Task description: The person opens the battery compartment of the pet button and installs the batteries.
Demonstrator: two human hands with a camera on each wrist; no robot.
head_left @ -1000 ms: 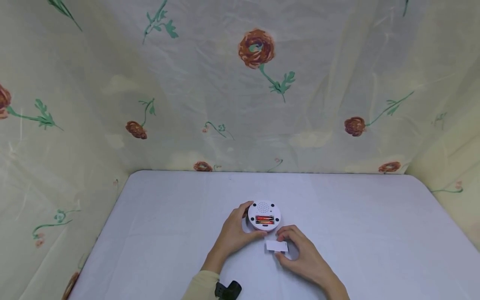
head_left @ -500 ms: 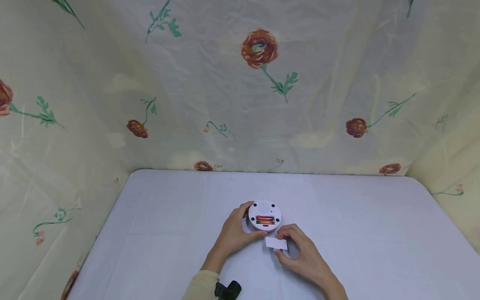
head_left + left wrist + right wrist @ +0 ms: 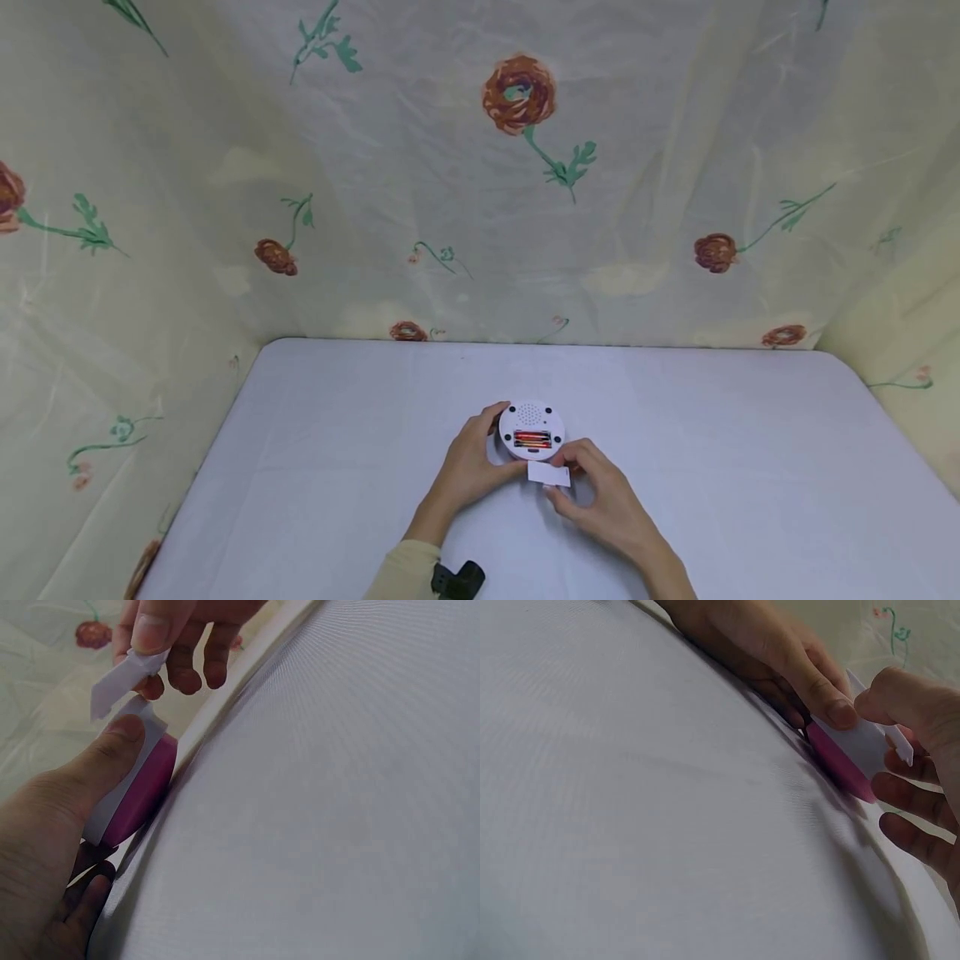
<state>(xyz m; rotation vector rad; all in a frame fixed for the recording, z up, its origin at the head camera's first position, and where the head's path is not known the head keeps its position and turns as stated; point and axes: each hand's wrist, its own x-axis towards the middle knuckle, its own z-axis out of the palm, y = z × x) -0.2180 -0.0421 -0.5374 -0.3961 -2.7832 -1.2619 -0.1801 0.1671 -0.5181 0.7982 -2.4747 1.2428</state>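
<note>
Left hand (image 3: 471, 463) grips device (image 3: 531, 429); right hand (image 3: 600, 500) pinches cover (image 3: 549, 474) beside.

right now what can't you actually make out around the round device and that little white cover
- Battery markings in the round device: too small in the head view; wrist views show only its side.
- Its underside and pink part's full shape: hidden by the left hand and the table.
- Small white cover: inner face and clips unseen; right hand covers part.
- Black object at the left sleeve: cut off by the bottom edge.
</note>
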